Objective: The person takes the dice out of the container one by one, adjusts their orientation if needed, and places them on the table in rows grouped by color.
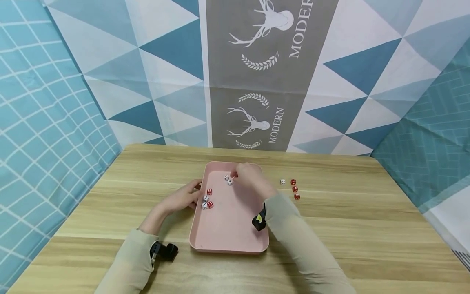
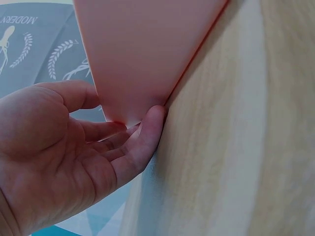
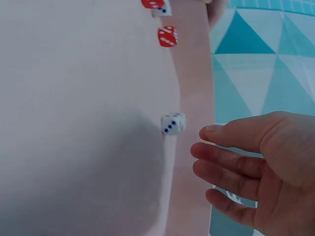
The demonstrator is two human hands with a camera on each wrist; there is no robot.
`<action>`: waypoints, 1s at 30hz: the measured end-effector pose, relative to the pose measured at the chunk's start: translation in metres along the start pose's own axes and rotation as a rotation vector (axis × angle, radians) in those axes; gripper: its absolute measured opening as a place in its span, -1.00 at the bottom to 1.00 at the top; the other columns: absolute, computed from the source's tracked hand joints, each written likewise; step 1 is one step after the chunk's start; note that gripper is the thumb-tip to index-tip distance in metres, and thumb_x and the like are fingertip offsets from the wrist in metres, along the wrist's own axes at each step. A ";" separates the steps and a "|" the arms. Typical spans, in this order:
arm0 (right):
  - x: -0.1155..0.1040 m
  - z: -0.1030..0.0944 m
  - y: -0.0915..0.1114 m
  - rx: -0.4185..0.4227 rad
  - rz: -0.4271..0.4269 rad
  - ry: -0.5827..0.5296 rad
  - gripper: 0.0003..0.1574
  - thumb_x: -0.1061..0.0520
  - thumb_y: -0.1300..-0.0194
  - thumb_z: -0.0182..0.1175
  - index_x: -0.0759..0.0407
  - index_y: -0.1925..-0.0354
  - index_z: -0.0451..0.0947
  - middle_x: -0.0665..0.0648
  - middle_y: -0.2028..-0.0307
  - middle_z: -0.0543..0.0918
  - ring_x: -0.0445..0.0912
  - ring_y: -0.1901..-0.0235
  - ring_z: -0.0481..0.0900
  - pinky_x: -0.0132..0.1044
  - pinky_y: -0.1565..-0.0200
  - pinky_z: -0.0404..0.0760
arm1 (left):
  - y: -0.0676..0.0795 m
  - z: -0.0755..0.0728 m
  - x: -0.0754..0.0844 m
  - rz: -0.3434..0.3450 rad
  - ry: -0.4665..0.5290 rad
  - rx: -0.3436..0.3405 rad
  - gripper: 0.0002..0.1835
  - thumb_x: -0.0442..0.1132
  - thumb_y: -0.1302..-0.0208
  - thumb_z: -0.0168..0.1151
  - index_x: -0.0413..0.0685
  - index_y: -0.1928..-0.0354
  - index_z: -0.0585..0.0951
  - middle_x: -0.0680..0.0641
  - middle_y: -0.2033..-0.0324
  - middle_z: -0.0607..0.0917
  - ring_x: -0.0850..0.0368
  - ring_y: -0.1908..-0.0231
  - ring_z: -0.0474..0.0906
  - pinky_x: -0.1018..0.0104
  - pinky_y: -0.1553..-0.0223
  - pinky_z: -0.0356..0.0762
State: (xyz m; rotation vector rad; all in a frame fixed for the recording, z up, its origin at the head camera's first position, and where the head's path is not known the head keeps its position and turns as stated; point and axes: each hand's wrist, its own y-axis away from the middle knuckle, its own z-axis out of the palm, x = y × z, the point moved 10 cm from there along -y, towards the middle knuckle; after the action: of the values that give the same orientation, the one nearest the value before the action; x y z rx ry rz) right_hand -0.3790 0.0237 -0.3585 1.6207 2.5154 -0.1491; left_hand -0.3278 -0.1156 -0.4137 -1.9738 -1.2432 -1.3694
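A shallow pink tray (image 1: 235,237) lies on the wooden table. My left hand (image 1: 183,197) holds its left side, with thumb and fingers against the wall; the left wrist view shows the hand (image 2: 64,152) at the tray's outer wall (image 2: 138,54). Over the tray's far part is my right hand (image 1: 247,176), beside two white dice (image 1: 230,182). In the right wrist view this hand (image 3: 246,167) has its fingers loosely bent and holds nothing, a short gap from a white die (image 3: 172,124). Near the tray's left wall, red dice (image 1: 209,191) and white dice (image 1: 205,206) lie together.
Right of the tray, a white die (image 1: 282,182) lies on the table (image 1: 349,220) beside a column of three red dice (image 1: 295,189). Behind the table hangs a patterned cloth (image 1: 249,81). Each wrist wears a small black device (image 1: 169,252).
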 end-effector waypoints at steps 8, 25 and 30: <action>-0.008 0.009 -0.001 -0.015 -0.019 -0.023 -0.71 0.24 -0.16 0.09 0.00 0.21 0.67 -0.02 0.21 0.66 -0.14 0.18 0.56 -0.27 0.15 0.50 | 0.001 0.001 0.003 0.010 0.004 -0.012 -0.44 -0.26 -0.40 -0.18 -0.31 -0.35 -0.02 -0.38 -0.06 0.32 0.00 0.24 0.55 0.21 0.30 0.60; -0.006 0.018 0.001 0.013 -0.011 -0.052 -0.89 0.23 -0.01 0.23 0.00 0.47 0.60 -0.08 0.47 0.58 -0.18 0.44 0.45 -0.34 0.41 0.41 | 0.002 0.000 0.000 0.004 -0.003 -0.005 -0.44 -0.23 -0.41 -0.18 -0.28 -0.35 0.00 -0.36 -0.07 0.33 -0.01 0.20 0.54 0.20 0.28 0.60; -0.002 0.012 0.004 0.028 0.004 -0.077 -0.89 0.23 0.01 0.25 0.04 0.43 0.60 -0.05 0.49 0.58 -0.16 0.43 0.48 -0.31 0.39 0.43 | 0.001 -0.001 0.000 0.002 -0.007 -0.002 -0.45 -0.25 -0.40 -0.18 -0.30 -0.35 0.00 -0.36 -0.07 0.33 0.00 0.21 0.54 0.21 0.28 0.59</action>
State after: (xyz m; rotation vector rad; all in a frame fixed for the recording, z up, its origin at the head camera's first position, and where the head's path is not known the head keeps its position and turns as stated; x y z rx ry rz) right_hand -0.3741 0.0213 -0.3701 1.5977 2.4632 -0.2429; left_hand -0.3273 -0.1173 -0.4125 -1.9824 -1.2428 -1.3638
